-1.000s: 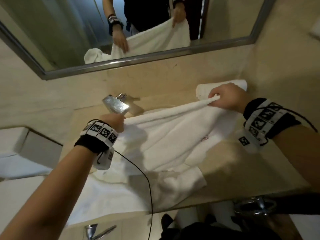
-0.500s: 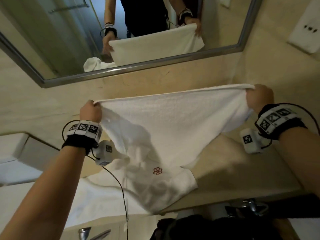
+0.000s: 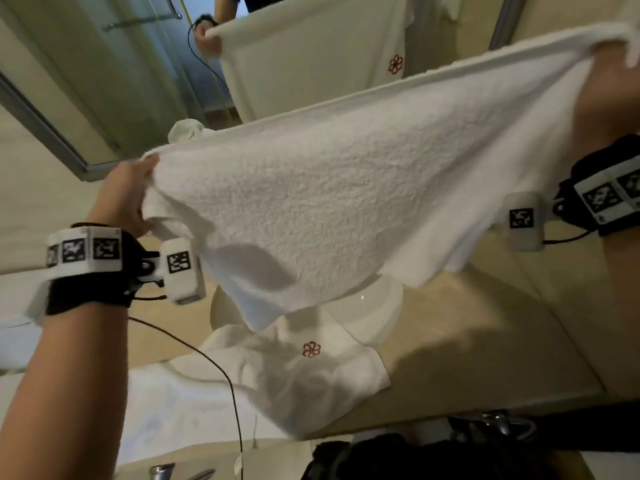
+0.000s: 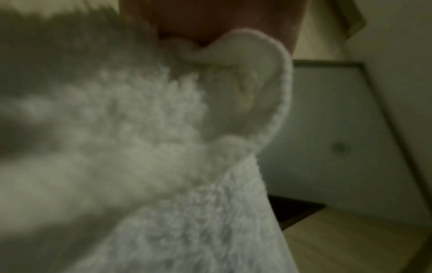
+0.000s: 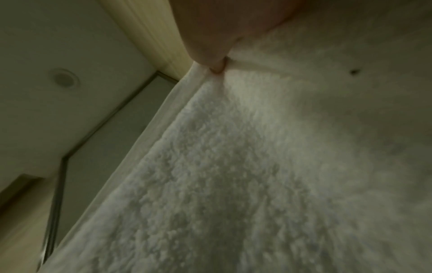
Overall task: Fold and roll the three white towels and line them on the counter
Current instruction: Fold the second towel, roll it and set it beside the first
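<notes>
Two hands hold one white terry towel [image 3: 346,202] stretched wide in the air above the beige stone surface [image 3: 485,341]. Left hand [image 3: 126,199] pinches the towel's upper left corner, its grip curled tight round the bunched hem; right hand [image 3: 602,91] clamps the upper right corner, thumb pressed on the hem in the right wrist view. Top edge runs taut between them, rising to the right; the bottom edge hangs free, clear of the round white basin [image 3: 377,306]. Beneath it, a second white towel with a red flower emblem [image 3: 294,368] lies crumpled, lapping over the surface's front edge. Wall mirror [image 3: 104,81] stands close behind.
</notes>
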`<state>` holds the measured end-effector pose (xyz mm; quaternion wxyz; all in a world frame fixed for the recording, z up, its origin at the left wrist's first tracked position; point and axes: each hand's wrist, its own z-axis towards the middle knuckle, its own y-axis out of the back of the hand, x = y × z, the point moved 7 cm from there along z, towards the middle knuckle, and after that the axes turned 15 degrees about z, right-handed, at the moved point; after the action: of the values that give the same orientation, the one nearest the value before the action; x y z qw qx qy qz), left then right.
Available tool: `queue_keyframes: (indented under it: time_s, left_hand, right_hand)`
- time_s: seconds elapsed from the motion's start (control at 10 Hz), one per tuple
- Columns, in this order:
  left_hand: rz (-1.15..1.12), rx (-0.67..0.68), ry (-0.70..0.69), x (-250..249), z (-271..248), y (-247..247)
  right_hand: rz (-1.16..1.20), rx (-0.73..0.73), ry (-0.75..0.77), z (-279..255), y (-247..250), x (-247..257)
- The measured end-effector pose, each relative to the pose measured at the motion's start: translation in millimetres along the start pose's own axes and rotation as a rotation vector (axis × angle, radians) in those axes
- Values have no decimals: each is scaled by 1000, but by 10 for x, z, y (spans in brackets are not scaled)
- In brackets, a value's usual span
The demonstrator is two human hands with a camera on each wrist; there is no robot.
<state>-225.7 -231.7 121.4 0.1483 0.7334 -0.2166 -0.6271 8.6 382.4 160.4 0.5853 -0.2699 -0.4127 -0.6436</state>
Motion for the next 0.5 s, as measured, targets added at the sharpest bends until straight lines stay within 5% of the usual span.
queue_keyframes:
  time_s: [0.1,0.2,0.3,0.4,0.5]
  left_hand:
    - [16,11,-29,-133,-106,183]
    - [68,37,-43,-148,-79,199]
    - [117,80,11,-46,54,103]
    - [279,70,98,194,348,-84]
    - [585,70,113,354,506,-384]
  right_hand:
    - [-32,11,70,774,221,40]
    - [-9,137,52,560,296,60]
    - [-15,27,137,-185,310,374]
    - [-164,268,58,-1055,-106,161]
    - [-432,539,-24,-1241,-569,-249]
